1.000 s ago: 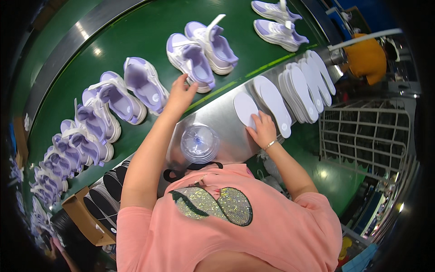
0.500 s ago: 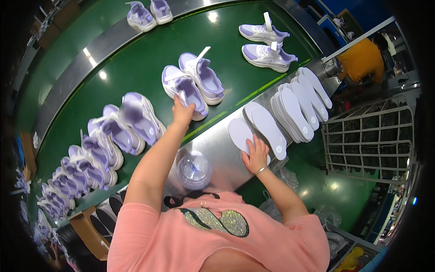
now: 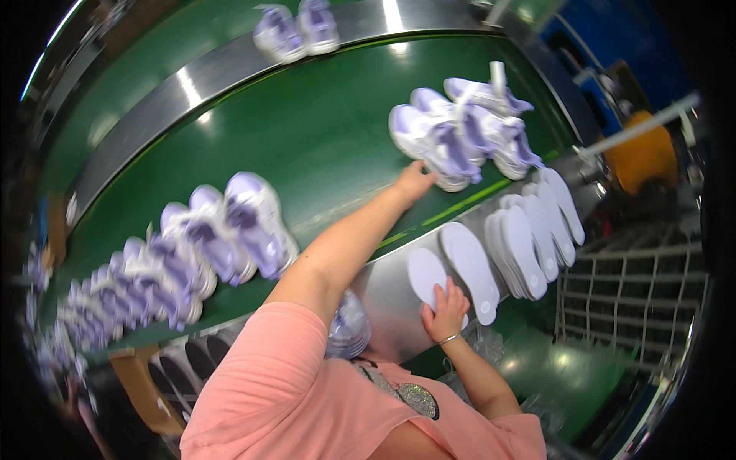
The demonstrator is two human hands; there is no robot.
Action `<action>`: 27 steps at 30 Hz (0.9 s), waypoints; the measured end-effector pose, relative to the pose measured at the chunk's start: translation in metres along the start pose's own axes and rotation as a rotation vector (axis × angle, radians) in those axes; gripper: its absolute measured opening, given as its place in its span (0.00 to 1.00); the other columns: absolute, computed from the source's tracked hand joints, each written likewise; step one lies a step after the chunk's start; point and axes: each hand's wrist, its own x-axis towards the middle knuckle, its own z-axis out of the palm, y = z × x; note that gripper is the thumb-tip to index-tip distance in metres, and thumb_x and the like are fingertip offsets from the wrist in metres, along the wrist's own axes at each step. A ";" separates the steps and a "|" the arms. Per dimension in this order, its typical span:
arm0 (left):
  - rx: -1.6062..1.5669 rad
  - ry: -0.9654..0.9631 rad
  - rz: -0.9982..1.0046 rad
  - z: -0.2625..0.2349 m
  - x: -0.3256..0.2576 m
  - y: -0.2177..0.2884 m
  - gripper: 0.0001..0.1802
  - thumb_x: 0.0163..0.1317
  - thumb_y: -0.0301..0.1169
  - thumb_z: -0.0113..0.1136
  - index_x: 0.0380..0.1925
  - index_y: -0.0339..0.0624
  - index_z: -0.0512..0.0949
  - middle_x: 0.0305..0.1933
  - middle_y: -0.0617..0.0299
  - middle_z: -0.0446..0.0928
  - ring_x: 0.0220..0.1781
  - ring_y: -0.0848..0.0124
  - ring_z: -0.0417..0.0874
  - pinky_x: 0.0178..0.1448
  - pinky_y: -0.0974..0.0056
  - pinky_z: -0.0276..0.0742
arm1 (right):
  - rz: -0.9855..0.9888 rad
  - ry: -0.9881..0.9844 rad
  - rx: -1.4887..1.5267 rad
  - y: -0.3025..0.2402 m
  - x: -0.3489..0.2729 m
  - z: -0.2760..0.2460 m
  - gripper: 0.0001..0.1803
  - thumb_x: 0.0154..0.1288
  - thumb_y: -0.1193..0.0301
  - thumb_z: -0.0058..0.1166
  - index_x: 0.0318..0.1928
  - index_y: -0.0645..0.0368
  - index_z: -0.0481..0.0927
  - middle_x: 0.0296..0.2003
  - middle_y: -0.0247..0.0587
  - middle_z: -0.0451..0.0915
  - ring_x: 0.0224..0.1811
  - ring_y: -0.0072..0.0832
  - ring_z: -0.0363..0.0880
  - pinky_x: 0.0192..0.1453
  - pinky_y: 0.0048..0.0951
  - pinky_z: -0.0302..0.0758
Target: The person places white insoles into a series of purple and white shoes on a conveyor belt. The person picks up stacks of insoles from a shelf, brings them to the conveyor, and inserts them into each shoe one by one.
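A white and lilac sneaker (image 3: 418, 142) stands on the green work surface, pressed up beside its mate and another similar pair. My left hand (image 3: 416, 182) touches the near side of this sneaker, arm stretched out, fingers slightly apart and partly blurred. Lower down, my right hand (image 3: 446, 313) lies with spread fingers on the lower part of a white insole (image 3: 425, 270), which rests on the metal ledge (image 3: 387, 287). Just right of it lies another white insole (image 3: 470, 264). Further right, several stacked insoles (image 3: 521, 245) line the same ledge.
A long row of similar sneakers (image 3: 207, 238) runs along the left. Clear round plastic (image 3: 349, 330) sits by my left arm. A cardboard box (image 3: 142, 383) with dark insoles is lower left, a wire rack (image 3: 625, 299) at right. Another sneaker pair (image 3: 297, 32) stands at the back.
My left hand has slid the nearer sneaker pair rightward against the other pair. My right hand stays on the same insole. The whole view has shifted a little.
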 end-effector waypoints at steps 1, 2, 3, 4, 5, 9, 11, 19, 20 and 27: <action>0.065 0.070 -0.070 -0.002 -0.037 0.027 0.30 0.52 0.38 0.55 0.52 0.34 0.63 0.54 0.46 0.66 0.55 0.58 0.67 0.57 0.62 0.63 | 0.022 0.001 -0.007 0.000 -0.003 0.002 0.27 0.46 0.62 0.51 0.50 0.58 0.67 0.55 0.54 0.59 0.54 0.47 0.58 0.53 0.46 0.53; 0.078 0.063 -0.081 -0.013 -0.062 0.026 0.29 0.52 0.38 0.55 0.52 0.34 0.64 0.52 0.47 0.67 0.54 0.58 0.68 0.57 0.62 0.63 | 0.003 0.002 -0.004 -0.001 -0.004 0.003 0.27 0.47 0.63 0.49 0.50 0.59 0.66 0.55 0.55 0.59 0.54 0.48 0.57 0.54 0.47 0.53; 0.106 0.090 -0.043 -0.025 -0.088 0.021 0.28 0.52 0.38 0.55 0.51 0.34 0.65 0.51 0.48 0.68 0.54 0.60 0.68 0.56 0.62 0.64 | -0.012 0.008 -0.018 -0.001 -0.006 0.006 0.28 0.47 0.63 0.51 0.50 0.59 0.66 0.56 0.55 0.59 0.53 0.48 0.58 0.52 0.48 0.54; 0.104 0.069 -0.019 -0.039 -0.115 0.024 0.27 0.53 0.39 0.54 0.50 0.34 0.66 0.50 0.49 0.69 0.53 0.61 0.69 0.55 0.63 0.65 | -0.015 0.014 -0.005 -0.002 -0.009 0.008 0.28 0.48 0.63 0.50 0.52 0.59 0.65 0.56 0.55 0.58 0.54 0.48 0.57 0.54 0.49 0.52; 0.110 0.087 -0.003 -0.055 -0.142 0.020 0.26 0.53 0.38 0.54 0.49 0.34 0.66 0.49 0.49 0.70 0.52 0.62 0.70 0.54 0.64 0.66 | -0.016 0.005 -0.013 -0.001 -0.012 0.009 0.28 0.50 0.63 0.49 0.52 0.59 0.64 0.57 0.55 0.57 0.54 0.49 0.57 0.54 0.49 0.51; 0.045 0.331 -0.009 -0.116 -0.268 0.029 0.24 0.54 0.38 0.53 0.47 0.35 0.68 0.45 0.51 0.72 0.48 0.64 0.73 0.52 0.65 0.67 | -0.064 0.016 -0.051 -0.001 -0.017 0.012 0.27 0.55 0.62 0.45 0.55 0.59 0.62 0.58 0.53 0.57 0.56 0.49 0.55 0.57 0.48 0.50; -0.023 0.518 0.036 -0.128 -0.319 0.023 0.23 0.54 0.37 0.54 0.47 0.34 0.68 0.44 0.53 0.72 0.47 0.66 0.73 0.51 0.65 0.68 | -0.063 0.013 -0.063 0.002 -0.018 0.014 0.27 0.55 0.62 0.45 0.55 0.59 0.62 0.58 0.53 0.56 0.57 0.49 0.55 0.57 0.48 0.50; -0.276 0.716 -0.063 -0.062 -0.469 -0.051 0.17 0.57 0.34 0.52 0.45 0.37 0.70 0.36 0.64 0.72 0.37 0.78 0.71 0.43 0.72 0.68 | -0.051 0.002 -0.125 0.006 -0.022 0.017 0.26 0.58 0.61 0.42 0.56 0.57 0.61 0.58 0.52 0.55 0.58 0.47 0.54 0.58 0.48 0.50; -0.266 0.707 -0.092 -0.050 -0.478 -0.055 0.17 0.57 0.34 0.52 0.44 0.38 0.70 0.36 0.64 0.72 0.36 0.78 0.71 0.42 0.72 0.68 | -0.044 -0.006 -0.120 0.004 -0.020 0.017 0.26 0.59 0.60 0.41 0.56 0.57 0.61 0.58 0.52 0.56 0.58 0.47 0.54 0.58 0.48 0.50; -0.060 0.694 -0.086 0.006 -0.548 -0.081 0.19 0.53 0.38 0.52 0.41 0.37 0.72 0.36 0.51 0.76 0.38 0.62 0.77 0.44 0.63 0.72 | 0.050 -0.167 -0.248 -0.012 -0.016 -0.001 0.25 0.58 0.58 0.43 0.55 0.52 0.64 0.57 0.48 0.60 0.56 0.44 0.60 0.53 0.49 0.61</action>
